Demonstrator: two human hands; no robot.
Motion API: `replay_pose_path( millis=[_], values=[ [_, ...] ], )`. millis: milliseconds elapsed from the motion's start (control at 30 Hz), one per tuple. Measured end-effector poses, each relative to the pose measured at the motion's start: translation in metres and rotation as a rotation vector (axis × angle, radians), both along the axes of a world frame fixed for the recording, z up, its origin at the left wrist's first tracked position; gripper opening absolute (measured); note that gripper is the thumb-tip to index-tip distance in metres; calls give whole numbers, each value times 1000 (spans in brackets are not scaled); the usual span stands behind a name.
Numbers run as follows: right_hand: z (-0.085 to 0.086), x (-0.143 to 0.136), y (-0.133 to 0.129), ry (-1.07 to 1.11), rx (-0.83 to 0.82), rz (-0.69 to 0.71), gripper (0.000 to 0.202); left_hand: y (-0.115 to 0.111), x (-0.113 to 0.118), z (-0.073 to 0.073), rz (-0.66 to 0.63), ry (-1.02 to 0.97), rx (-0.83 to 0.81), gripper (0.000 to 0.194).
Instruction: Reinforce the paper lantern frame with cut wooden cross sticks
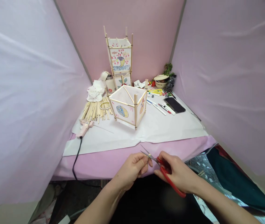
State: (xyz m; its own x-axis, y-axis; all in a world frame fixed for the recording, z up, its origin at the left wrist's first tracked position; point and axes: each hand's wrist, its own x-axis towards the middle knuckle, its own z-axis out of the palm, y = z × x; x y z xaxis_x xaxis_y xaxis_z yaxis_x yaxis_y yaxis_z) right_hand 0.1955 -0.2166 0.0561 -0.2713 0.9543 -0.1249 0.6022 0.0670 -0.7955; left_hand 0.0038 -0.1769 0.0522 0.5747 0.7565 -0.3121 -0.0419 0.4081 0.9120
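My right hand is closed around the red handles of a pair of scissors, whose blades are parted and point up and to the left. My left hand pinches a short, pale wooden stick, and its tip shows between the blades. The fingers hide most of that stick. Both hands are in front of the table's near edge. Beyond them on the white sheet stands a lantern frame of wooden sticks with drawn paper panels, tilted slightly.
A taller lantern stands at the back. On the left lie a bundle of wooden sticks and a pink glue gun with a black cord. A phone, several pens and a lidded bowl sit on the right.
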Motion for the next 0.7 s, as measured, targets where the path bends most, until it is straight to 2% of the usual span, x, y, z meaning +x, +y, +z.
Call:
replay_pose_path(
  millis=[233, 333, 400, 500, 600, 700],
  values=[
    [-11, 7, -2, 21, 2, 45, 25, 6, -14, 0, -54, -200, -199, 29],
    [-14, 11, -3, 71, -16, 65, 28, 6, -13, 1, -96, -253, -278, 27],
    [-17, 13, -3, 99, -38, 56, 28, 4, -9, 1, -76, -232, -267, 26],
    [-23, 13, -2, 115, -53, -5, 29, 0, 0, 0, 88, -73, -89, 23],
    [-27, 11, -1, 107, -44, -68, 31, -3, 5, -1, 268, 201, 282, 17],
    [-28, 9, -1, 83, -29, -100, 32, -3, 6, -2, 316, 412, 619, 18]
  ],
)
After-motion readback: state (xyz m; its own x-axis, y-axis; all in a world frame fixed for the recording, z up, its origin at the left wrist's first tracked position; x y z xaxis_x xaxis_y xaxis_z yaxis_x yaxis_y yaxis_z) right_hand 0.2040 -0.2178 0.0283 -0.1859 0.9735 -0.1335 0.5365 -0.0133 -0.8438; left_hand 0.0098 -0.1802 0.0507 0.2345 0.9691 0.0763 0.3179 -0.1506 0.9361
